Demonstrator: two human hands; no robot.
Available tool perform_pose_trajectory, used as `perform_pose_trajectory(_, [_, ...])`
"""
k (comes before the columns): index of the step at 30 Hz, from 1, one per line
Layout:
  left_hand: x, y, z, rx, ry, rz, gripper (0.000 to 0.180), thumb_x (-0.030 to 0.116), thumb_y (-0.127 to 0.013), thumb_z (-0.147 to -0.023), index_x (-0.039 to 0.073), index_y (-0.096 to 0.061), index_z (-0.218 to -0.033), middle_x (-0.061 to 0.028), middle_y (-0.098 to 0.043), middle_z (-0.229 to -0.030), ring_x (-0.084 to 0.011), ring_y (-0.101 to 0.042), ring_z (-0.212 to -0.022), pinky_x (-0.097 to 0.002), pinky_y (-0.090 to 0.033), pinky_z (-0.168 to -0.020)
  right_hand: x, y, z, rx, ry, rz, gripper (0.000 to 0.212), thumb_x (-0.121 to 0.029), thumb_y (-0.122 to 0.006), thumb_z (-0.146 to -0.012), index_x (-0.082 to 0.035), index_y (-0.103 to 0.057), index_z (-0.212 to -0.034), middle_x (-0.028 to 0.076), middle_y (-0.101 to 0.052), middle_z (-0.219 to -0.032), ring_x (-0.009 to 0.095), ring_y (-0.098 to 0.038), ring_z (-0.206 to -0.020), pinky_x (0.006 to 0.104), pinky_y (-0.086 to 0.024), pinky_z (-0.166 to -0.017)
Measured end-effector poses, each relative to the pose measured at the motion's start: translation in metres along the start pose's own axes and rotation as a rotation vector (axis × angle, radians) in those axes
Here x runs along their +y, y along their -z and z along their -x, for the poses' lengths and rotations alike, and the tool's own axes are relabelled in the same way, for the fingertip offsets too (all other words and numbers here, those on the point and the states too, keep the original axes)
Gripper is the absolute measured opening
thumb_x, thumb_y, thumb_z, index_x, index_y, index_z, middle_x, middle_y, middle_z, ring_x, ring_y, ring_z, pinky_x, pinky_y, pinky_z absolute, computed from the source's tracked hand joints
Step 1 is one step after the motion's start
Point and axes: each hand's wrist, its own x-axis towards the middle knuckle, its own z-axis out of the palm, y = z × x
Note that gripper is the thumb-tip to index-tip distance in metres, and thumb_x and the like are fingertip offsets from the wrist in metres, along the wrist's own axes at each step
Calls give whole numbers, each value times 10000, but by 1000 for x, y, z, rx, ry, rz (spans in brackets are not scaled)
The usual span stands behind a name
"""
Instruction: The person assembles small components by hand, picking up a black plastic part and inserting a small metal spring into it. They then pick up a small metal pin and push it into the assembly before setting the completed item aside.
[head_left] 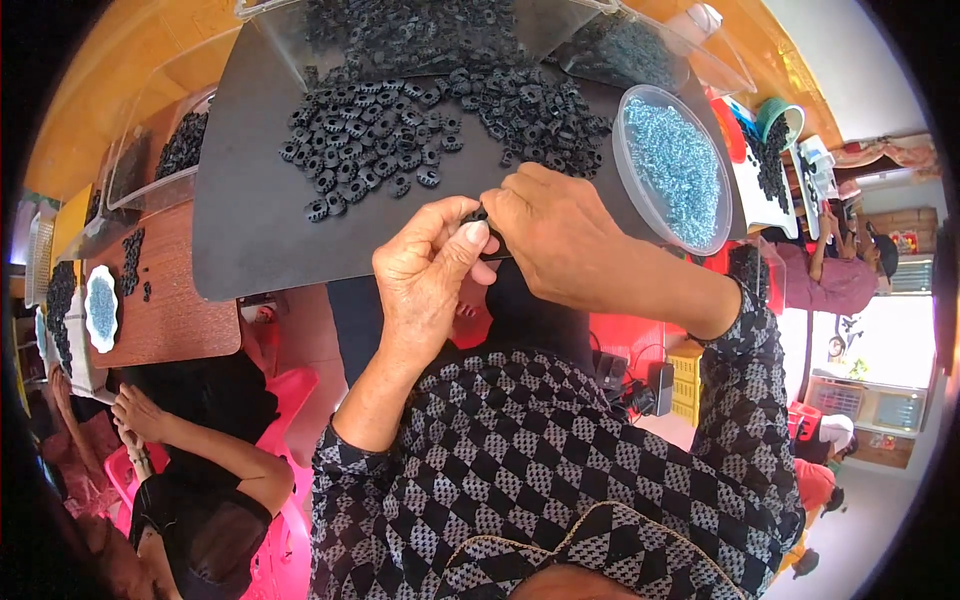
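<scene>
Two hands are meeting at the near edge of a dark mat (250,230) on the counter (170,310): the left hand (425,270) and the right hand (560,235) are together pinching one small black part (478,214), which is sitting between their fingertips and is mostly hidden, so its long axis and the way it is pointing cannot be told. Just beyond the hands, a heap of black toothed rings (420,125), too many to count, is spreading across the mat. To the right, one clear round dish (672,168) of pale blue beads is tilting against the mat's edge. At lower left, another person's hands (135,415) are working beside a second, white dish (101,308) of blue beads.
</scene>
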Motion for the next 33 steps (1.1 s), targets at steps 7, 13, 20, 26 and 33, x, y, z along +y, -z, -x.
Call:
perform_pose_trajectory(7, [1,5,-3,-50,93,-4,202,114,-629,-880,-54,-609,-991,-90,-656,-759,-90,-593,-597,-205,-477,-559,5,2,2,-16,-22,-94,141,-123,-619,-673,-52,-523,-748,107,-566,-732,289,-559,-740,391,-457,-645])
perform_pose_trajectory(13, [2,-1,-4,-20,85,125,174,101,-619,-883,-61,-606,-945,-101,-653,-753,-111,-607,-626,-216,-486,-598,2,10,0,2,-33,-221,256,-118,-658,-752,19,-572,-949,118,-542,-746,293,-531,-704,382,-438,-596])
perform_pose_trajectory(20, [5,-13,-3,18,0,253,152,93,-621,-883,-55,-610,-917,-63,-639,-765,-86,-579,-649,-205,-466,-609,4,1,-1,67,-15,-87,395,-215,-719,-702,36,-560,-962,115,-539,-771,285,-527,-718,373,-434,-619])
perform_pose_trajectory(26, [2,-10,-2,52,56,184,132,80,-642,-853,-46,-625,-887,-23,-621,-753,-60,-520,-627,-183,-403,-577,6,-13,1,169,79,116,324,-173,-700,-616,11,-546,-835,98,-492,-708,251,-504,-681,351,-415,-607])
perform_pose_trajectory(33, [-14,-14,-4,73,-51,326,88,27,-647,-825,-44,-632,-874,-21,-626,-774,-67,-531,-651,-181,-412,-607,9,-19,2,134,179,279,234,-229,-647,-659,-80,-467,-639,61,-426,-596,218,-453,-597,339,-366,-546])
